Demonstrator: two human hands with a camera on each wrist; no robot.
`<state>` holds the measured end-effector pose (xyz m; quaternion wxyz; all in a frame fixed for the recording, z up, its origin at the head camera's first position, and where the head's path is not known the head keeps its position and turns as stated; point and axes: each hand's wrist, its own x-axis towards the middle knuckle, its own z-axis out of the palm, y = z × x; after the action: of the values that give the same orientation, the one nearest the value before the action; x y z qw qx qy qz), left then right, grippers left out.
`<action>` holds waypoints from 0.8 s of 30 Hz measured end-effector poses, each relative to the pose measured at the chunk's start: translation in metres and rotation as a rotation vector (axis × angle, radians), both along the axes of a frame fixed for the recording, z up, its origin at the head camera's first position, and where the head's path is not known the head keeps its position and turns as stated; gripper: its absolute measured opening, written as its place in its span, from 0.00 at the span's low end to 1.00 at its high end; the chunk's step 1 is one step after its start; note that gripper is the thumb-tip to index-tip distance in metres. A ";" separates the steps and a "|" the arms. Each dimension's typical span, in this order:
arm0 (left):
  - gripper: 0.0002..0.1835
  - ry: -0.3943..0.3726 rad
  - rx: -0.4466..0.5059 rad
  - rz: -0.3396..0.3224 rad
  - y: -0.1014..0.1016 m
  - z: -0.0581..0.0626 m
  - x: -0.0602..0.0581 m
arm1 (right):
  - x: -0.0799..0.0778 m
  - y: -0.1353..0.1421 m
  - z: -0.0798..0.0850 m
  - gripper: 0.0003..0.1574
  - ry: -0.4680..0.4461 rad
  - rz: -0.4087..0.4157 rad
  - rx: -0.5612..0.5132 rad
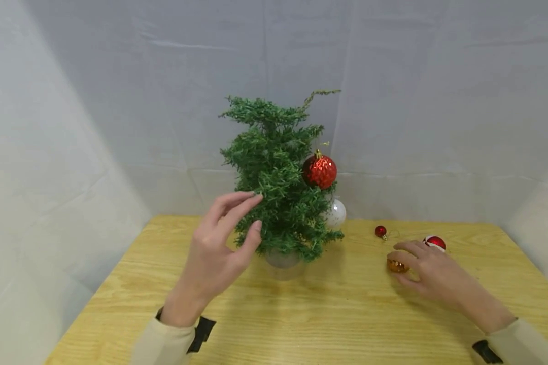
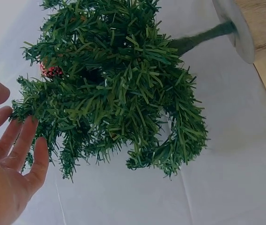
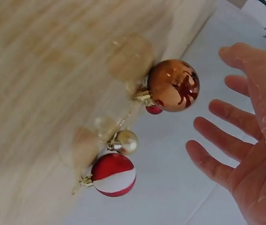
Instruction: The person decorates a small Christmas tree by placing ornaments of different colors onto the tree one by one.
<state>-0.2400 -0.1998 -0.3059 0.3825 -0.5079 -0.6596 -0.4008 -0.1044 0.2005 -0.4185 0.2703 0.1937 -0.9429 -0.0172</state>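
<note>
My left hand (image 1: 216,253) is raised at the left front of a small artificial Christmas tree (image 1: 274,167). Its thumb and fingers are apart, with nothing between them; in the left wrist view the fingertips overlap the branch ends. A shiny red bauble (image 1: 319,172) hangs on the tree's right side, above a white bauble (image 1: 335,214). Over at the right, my right hand (image 1: 431,271) reaches around a copper-gold bauble (image 1: 397,265) on the table. The right wrist view shows those fingers spread, with a gap between them and this copper-gold bauble (image 3: 174,85).
Beside the right hand lie a red-and-white bauble (image 1: 435,242) and a small red bauble (image 1: 381,231). A small gold bauble (image 3: 125,142) shows in the right wrist view. The wooden table (image 1: 338,324) meets a pale cloth backdrop (image 1: 415,126) behind.
</note>
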 end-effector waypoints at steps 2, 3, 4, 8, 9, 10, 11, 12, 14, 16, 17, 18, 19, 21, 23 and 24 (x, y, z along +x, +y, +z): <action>0.19 0.006 -0.003 -0.003 0.000 0.000 0.000 | 0.001 -0.002 -0.003 0.20 -0.014 0.006 0.012; 0.19 0.009 -0.003 -0.005 0.000 0.000 0.000 | 0.001 -0.002 -0.005 0.17 -0.014 0.013 0.016; 0.19 0.012 -0.003 -0.006 0.000 0.000 -0.001 | 0.001 -0.003 -0.007 0.15 -0.013 0.019 0.018; 0.19 0.022 -0.002 -0.014 -0.002 0.000 -0.004 | 0.003 -0.006 -0.009 0.13 -0.007 0.025 0.014; 0.19 0.023 -0.001 -0.019 -0.002 0.000 -0.005 | 0.003 -0.007 -0.009 0.15 -0.010 0.013 0.011; 0.19 0.023 0.000 -0.021 -0.002 0.000 -0.006 | 0.003 -0.008 -0.008 0.19 -0.023 -0.003 0.007; 0.19 0.024 0.002 -0.023 -0.002 0.000 -0.006 | 0.004 -0.008 -0.007 0.20 -0.044 -0.025 0.001; 0.20 0.025 0.004 -0.024 -0.002 0.000 -0.006 | 0.004 -0.009 -0.006 0.22 -0.069 -0.051 -0.006; 0.20 0.024 0.009 -0.030 -0.001 0.001 -0.006 | 0.004 -0.010 -0.005 0.23 -0.138 -0.113 -0.024; 0.20 0.023 0.013 -0.035 -0.001 0.001 -0.007 | 0.005 -0.010 -0.003 0.23 -0.216 -0.169 -0.042; 0.20 0.023 0.013 -0.037 -0.002 0.001 -0.007 | 0.005 -0.010 -0.003 0.23 -0.246 -0.191 -0.048; 0.21 0.023 0.014 -0.037 -0.002 0.002 -0.007 | 0.005 -0.010 -0.002 0.23 -0.266 -0.205 -0.051; 0.21 0.023 0.014 -0.040 -0.002 0.002 -0.007 | 0.005 -0.010 -0.002 0.23 -0.279 -0.212 -0.056; 0.21 0.023 0.012 -0.042 -0.002 0.002 -0.007 | 0.005 -0.009 -0.002 0.24 -0.292 -0.216 -0.062; 0.21 0.024 0.009 -0.043 -0.001 0.002 -0.007 | 0.006 -0.008 -0.002 0.23 -0.272 -0.210 -0.070; 0.21 0.024 0.008 -0.043 -0.001 0.002 -0.006 | 0.006 -0.007 -0.003 0.23 -0.259 -0.200 -0.079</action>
<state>-0.2461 -0.2008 -0.3040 0.3839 -0.5252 -0.6422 -0.4055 -0.0983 0.1934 -0.4211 0.1511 0.0885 -0.9844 0.0182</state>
